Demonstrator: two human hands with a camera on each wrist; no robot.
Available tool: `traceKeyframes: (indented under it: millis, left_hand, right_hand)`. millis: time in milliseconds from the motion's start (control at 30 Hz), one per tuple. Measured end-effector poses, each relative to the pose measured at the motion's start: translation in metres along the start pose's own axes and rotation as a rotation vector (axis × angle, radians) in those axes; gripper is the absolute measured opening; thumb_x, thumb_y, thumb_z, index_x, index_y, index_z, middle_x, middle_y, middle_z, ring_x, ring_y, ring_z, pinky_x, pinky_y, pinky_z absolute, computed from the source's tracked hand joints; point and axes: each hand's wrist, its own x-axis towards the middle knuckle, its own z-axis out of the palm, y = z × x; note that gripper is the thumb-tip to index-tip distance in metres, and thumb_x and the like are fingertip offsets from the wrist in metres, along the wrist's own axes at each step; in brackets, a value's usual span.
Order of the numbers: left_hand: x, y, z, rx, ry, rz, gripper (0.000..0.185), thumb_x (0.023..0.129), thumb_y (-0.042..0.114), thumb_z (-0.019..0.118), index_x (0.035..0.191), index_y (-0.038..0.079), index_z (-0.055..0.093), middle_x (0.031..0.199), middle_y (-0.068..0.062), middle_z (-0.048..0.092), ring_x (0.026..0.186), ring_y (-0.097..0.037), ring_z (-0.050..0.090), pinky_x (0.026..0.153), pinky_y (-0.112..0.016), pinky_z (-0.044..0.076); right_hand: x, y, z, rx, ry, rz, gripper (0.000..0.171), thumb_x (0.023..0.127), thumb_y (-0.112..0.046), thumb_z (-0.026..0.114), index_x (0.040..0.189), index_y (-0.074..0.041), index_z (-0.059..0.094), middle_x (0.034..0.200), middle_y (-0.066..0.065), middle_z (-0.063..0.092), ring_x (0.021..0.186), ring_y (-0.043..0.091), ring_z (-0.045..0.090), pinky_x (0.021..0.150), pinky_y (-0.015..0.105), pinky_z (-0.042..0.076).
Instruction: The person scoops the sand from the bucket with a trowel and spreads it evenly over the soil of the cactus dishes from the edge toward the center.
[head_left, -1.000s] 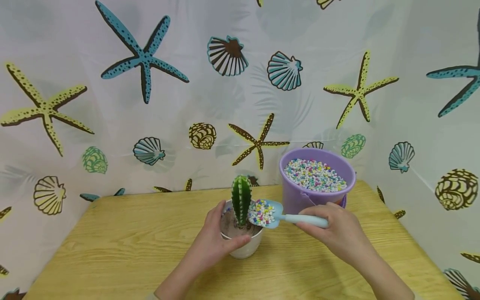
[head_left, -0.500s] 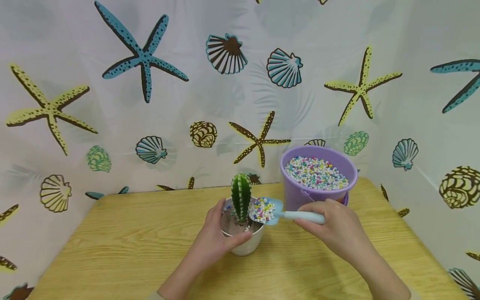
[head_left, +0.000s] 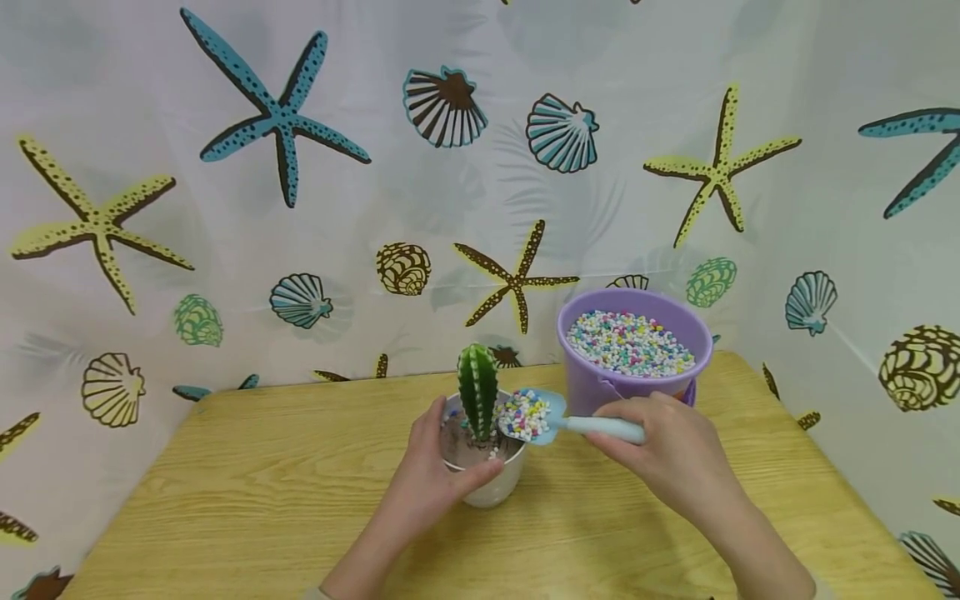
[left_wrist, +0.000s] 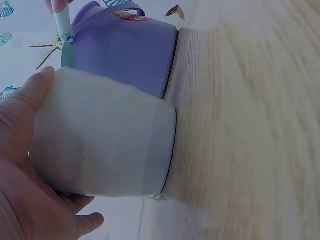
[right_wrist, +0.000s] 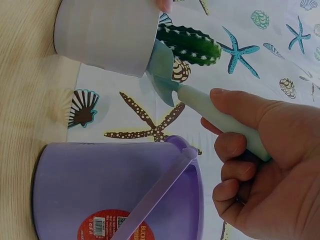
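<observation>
A green cactus [head_left: 477, 392] stands upright in a white flower pot [head_left: 491, 492] on the table. My left hand [head_left: 431, 467] grips the pot around its left side, thumb at the front rim, as the left wrist view also shows. My right hand [head_left: 671, 446] holds a light blue trowel [head_left: 603, 428] by its handle. Its blade, heaped with colourful pebbles [head_left: 524, 415], lies over the pot's right rim, tip close to the cactus. Grey-brown soil [head_left: 461, 450] shows in the pot, with a few pebbles on it. The trowel's underside shows in the right wrist view.
Behind the trowel, at the back right of the table, stands a purple bucket [head_left: 592, 392] nearly full of the same pebbles; its handle [right_wrist: 155, 195] hangs down the side. A curtain [head_left: 337, 225] printed with starfish and shells rises behind the wooden table [head_left: 247, 475].
A few pebbles have dropped from the trowel onto the soil in front of the cactus. The trowel has shifted only slightly, and the left hand keeps its grip on the pot.
</observation>
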Motion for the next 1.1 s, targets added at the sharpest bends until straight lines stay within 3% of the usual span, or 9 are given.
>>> traceKeyframes:
  millis: [233, 433, 567, 667, 900, 1100]
  left_hand:
    - [-0.002, 0.004, 0.002, -0.035, 0.012, -0.025, 0.131, 0.086, 0.053, 0.095, 0.174, -0.001, 0.014, 0.173, -0.035, 0.022, 0.155, -0.057, 0.034, 0.124, -0.069, 0.033]
    - [-0.001, 0.001, -0.014, -0.208, -0.091, -0.084, 0.125, 0.091, 0.042, 0.093, 0.178, 0.013, 0.009, 0.181, -0.024, 0.009, 0.164, -0.051, 0.016, 0.128, -0.071, 0.023]
    - [0.002, -0.004, -0.021, -0.270, -0.144, -0.105, 0.125, 0.090, 0.040, 0.094, 0.179, 0.018, 0.009, 0.183, -0.019, 0.009, 0.166, -0.048, 0.011, 0.128, -0.071, 0.020]
    - [0.004, -0.006, -0.018, -0.234, -0.146, -0.104, 0.129, 0.087, 0.045, 0.096, 0.179, 0.016, 0.010, 0.182, -0.022, 0.011, 0.165, -0.050, 0.013, 0.128, -0.072, 0.020]
    - [0.004, -0.006, -0.005, -0.121, -0.059, -0.056, 0.132, 0.083, 0.050, 0.098, 0.177, 0.011, 0.015, 0.176, -0.027, 0.020, 0.159, -0.052, 0.030, 0.124, -0.070, 0.032]
    - [0.000, -0.002, -0.006, -0.134, -0.074, -0.079, 0.131, 0.085, 0.049, 0.097, 0.178, 0.012, 0.014, 0.176, -0.028, 0.016, 0.157, -0.056, 0.029, 0.123, -0.072, 0.033]
  right_hand:
    - [0.002, -0.002, -0.001, -0.032, 0.016, -0.008, 0.010, 0.092, -0.035, 0.092, 0.100, -0.032, 0.086, 0.092, -0.015, 0.073, 0.086, 0.012, 0.063, 0.069, 0.041, 0.054]
    - [0.003, -0.003, -0.001, -0.045, 0.009, -0.008, 0.010, 0.092, -0.036, 0.092, 0.099, -0.033, 0.086, 0.090, -0.016, 0.072, 0.084, 0.011, 0.062, 0.067, 0.040, 0.053]
    - [0.001, -0.005, 0.000, -0.053, 0.012, -0.001, 0.011, 0.092, -0.035, 0.093, 0.100, -0.032, 0.086, 0.089, -0.016, 0.072, 0.084, 0.010, 0.061, 0.067, 0.040, 0.053]
    - [0.000, -0.006, 0.000, -0.059, 0.016, 0.005, 0.012, 0.092, -0.034, 0.093, 0.101, -0.031, 0.087, 0.089, -0.016, 0.072, 0.082, 0.011, 0.060, 0.067, 0.039, 0.052]
    - [0.000, -0.008, 0.001, -0.089, 0.023, 0.005, 0.012, 0.092, -0.035, 0.093, 0.102, -0.030, 0.087, 0.083, -0.016, 0.068, 0.079, 0.011, 0.057, 0.065, 0.038, 0.051]
    - [0.000, -0.010, 0.003, -0.124, 0.050, -0.029, 0.014, 0.091, -0.032, 0.094, 0.102, -0.028, 0.087, 0.081, -0.014, 0.067, 0.077, 0.011, 0.057, 0.063, 0.037, 0.050]
